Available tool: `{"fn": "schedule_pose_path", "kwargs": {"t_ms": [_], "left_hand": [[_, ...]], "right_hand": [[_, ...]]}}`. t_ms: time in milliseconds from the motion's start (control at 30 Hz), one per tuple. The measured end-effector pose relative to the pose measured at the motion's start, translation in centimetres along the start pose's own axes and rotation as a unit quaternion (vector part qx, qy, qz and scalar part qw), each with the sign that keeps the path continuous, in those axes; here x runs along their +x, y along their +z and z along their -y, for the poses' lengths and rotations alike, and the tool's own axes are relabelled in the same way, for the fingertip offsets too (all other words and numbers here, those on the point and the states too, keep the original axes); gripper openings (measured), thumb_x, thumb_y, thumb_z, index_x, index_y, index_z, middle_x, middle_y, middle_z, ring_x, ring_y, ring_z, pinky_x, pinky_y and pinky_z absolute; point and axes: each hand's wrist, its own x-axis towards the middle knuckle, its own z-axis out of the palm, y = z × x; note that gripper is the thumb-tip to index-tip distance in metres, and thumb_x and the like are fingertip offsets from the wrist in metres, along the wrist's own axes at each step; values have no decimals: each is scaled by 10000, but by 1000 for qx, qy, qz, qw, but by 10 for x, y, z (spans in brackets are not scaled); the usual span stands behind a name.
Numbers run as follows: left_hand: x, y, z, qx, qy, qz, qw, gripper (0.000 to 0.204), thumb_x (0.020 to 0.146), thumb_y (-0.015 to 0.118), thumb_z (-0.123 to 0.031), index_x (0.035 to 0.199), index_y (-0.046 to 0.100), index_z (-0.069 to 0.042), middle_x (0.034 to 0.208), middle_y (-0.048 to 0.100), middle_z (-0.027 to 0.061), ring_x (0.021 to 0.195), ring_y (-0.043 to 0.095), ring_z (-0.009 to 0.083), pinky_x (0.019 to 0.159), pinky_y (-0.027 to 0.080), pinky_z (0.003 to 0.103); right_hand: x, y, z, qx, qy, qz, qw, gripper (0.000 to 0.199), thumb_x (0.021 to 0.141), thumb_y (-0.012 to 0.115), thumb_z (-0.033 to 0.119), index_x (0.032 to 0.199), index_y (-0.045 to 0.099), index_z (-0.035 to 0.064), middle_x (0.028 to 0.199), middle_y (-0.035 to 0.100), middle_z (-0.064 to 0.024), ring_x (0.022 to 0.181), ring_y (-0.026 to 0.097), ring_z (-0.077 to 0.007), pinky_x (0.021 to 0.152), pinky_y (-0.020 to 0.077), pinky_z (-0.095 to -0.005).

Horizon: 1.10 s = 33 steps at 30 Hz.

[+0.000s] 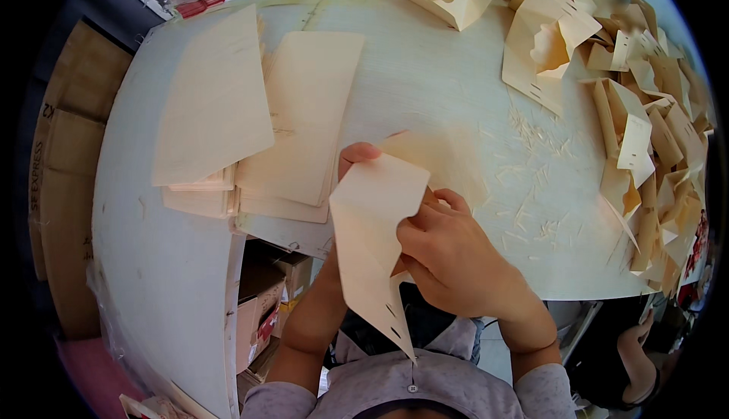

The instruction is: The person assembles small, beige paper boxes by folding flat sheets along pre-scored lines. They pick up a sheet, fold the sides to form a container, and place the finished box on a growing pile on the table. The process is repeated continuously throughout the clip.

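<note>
Head view: The slotted cardstock blank [372, 214] is held above the counter [425, 62] edge, in front of the torso. Its long axis runs from the far end down toward the body, with 2 dark slots at the near end. The left hand [358, 156] pinches the upper-left edge, thumb on the face; its other fingers are mostly hidden behind. The right hand [459, 256] is nearer the notch in the right edge: the blank lies directly left of its curled fingers. Their tips are partly hidden, so whether they pinch cannot be told. Flat sheets [216, 96] lie stacked left; folded blanks [664, 145] are heaped right, beyond loose offcuts [538, 142].
</note>
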Motion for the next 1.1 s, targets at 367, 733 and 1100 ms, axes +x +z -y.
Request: {"fn": "schedule_pose_path", "kwargs": {"t_ms": [367,733,1100], "left_hand": [[1,-23,12,-66,75,76,992,305,851,452,-308,1130,477,-188,1251,409,100,1200,308,251,925,306,477],[-11,-5,14,-119,88,52,988,449,849,442,-409,1226,395,-168,1340,275,146,1264,203,313,1012,211,512],[-16,28,12,-64,86,-60,992,634,863,369,-472,1324,199,-71,1332,241,220,1256,214,330,1023,233,451]], "right_hand": [[6,-7,-8,15,-72,43,996,343,657,516,-27,953,579,134,1025,521,-46,986,468,-237,720,332,-374],[16,-12,7,-89,-57,77,991,346,713,611,397,978,566,179,1057,531,42,956,481,-181,744,336,-348],[22,-9,-4,-140,-71,75,985,483,634,654,457,1005,549,166,870,560,-37,787,562,-194,658,386,-320]]}}
